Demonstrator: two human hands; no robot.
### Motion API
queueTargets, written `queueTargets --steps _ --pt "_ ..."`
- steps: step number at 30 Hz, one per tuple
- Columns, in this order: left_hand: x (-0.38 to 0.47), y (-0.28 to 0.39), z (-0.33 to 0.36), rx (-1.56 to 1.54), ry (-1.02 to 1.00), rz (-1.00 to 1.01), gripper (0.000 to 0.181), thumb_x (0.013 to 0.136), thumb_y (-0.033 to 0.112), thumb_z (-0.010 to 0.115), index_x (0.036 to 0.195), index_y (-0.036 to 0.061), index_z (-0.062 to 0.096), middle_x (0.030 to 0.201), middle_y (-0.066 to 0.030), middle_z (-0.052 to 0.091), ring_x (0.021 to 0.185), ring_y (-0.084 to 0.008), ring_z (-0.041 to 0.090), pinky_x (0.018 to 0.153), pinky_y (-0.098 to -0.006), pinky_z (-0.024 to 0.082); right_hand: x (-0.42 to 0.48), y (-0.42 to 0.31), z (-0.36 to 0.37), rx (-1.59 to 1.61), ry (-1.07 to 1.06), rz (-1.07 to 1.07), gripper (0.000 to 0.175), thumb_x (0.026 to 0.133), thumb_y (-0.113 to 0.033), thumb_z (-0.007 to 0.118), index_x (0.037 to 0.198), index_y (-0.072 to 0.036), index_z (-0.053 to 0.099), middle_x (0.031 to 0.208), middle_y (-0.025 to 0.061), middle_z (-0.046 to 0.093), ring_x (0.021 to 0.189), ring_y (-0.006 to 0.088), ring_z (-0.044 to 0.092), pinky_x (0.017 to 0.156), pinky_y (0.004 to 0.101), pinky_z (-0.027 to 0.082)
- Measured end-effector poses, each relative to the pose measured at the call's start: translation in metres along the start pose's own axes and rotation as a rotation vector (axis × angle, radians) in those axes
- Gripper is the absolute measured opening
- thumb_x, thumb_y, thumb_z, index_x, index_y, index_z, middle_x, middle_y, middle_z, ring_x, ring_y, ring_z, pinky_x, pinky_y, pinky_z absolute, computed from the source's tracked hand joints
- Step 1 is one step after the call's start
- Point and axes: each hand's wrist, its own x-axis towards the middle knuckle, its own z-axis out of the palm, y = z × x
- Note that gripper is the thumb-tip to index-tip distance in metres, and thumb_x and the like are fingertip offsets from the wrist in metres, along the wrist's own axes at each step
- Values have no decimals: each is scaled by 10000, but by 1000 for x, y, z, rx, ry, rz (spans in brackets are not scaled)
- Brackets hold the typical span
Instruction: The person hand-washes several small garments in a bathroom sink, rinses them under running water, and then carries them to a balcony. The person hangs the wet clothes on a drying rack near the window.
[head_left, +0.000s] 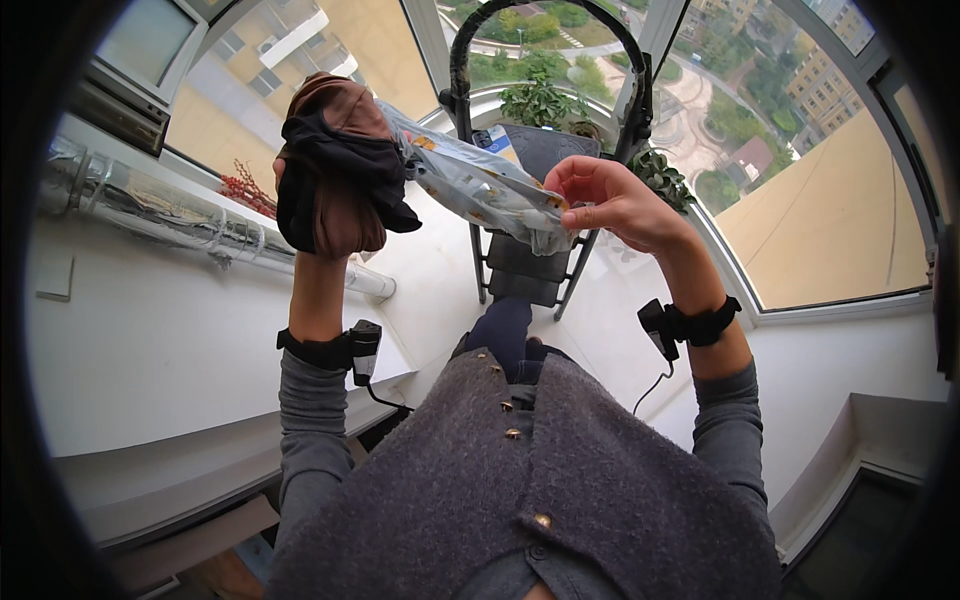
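My left hand (280, 171) is mostly hidden behind a bundle of brown and black cloth (341, 165) that it holds up at the left. From the bundle a light grey-blue printed cloth (480, 187), with small yellow-orange figures on it, stretches to the right. My right hand (607, 201) pinches the far end of this cloth between thumb and fingers. The printed cloth hangs slightly slack between the hands, in front of a black step ladder (525, 266). Each wrist wears a black strap with a small device and a cable.
The step ladder's top platform (553, 150) bears a blue-and-white flat item (496, 142). Potted plants (541, 97) stand behind it by the windows. A foil-wrapped pipe (180, 210) runs along the left wall, near red berry sprigs (249, 189). Window frames (825, 311) border the right side.
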Motion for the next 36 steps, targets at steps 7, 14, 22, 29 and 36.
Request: queueTargets --steps 7,14,22,29,36 --pt "4 -5 34 -164 -99 -58 828 883 561 487 1473 68 180 1514 -155 228 1383 -316 255 1126 -511 216 5 8 -2 -1062 785 -457 196 714 43 597 885 -19 526 802 110 531 665 260 575 609 338 479" --pt "-6 -13 52 97 -155 -118 707 917 436 501 1445 41 245 1454 -158 340 1310 -314 380 1109 -469 276 3 -15 -7 -1195 1284 -583 206 745 0 571 917 -41 464 822 134 535 636 322 561 580 401 460" --pt "-20 -24 69 646 20 -175 652 703 367 732 1132 -57 487 907 -99 619 764 -150 613 692 -268 512 -2 -40 -12 -702 1343 -532 172 876 -81 540 974 -21 412 729 100 542 582 210 564 564 367 445" --pt "-30 -41 63 316 -28 -98 833 795 447 675 1362 -53 326 1321 -177 471 1175 -281 514 1003 -414 417 23 -49 4 -553 1224 -455 237 873 -64 570 1047 -17 417 871 109 523 693 156 516 646 304 449" --pt "12 -34 36 -220 -169 -96 719 922 490 458 1464 81 221 1483 -184 279 1336 -343 332 1091 -512 280 14 -83 -13 -1241 813 -360 162 737 82 547 854 -10 482 878 122 507 780 271 550 696 347 472"
